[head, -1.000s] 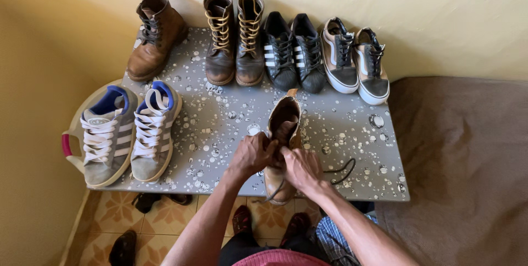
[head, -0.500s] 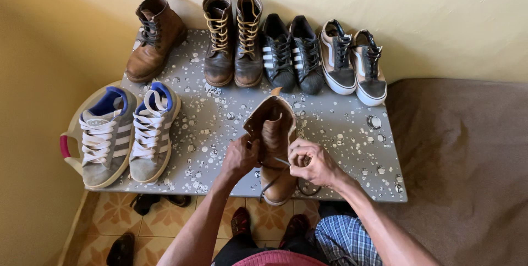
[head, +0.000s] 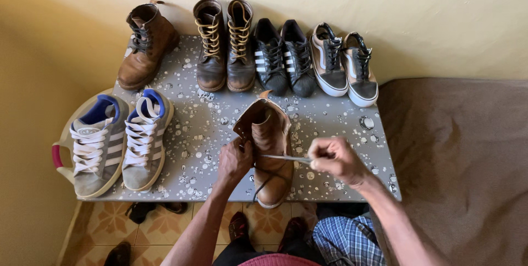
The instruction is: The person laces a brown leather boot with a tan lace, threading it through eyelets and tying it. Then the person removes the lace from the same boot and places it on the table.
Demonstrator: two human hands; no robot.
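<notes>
No packages, labels, signs or screens in view.

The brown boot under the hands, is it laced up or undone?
Undone: the boot gapes open, one lace pulled sideways by the right hand.

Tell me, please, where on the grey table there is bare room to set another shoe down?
The grey table is bare at its right end, between the tan boot under both hands and the right edge, below the skate shoes. A narrower strip lies between the grey sneakers and the left hand. The back row is crowded.
</notes>
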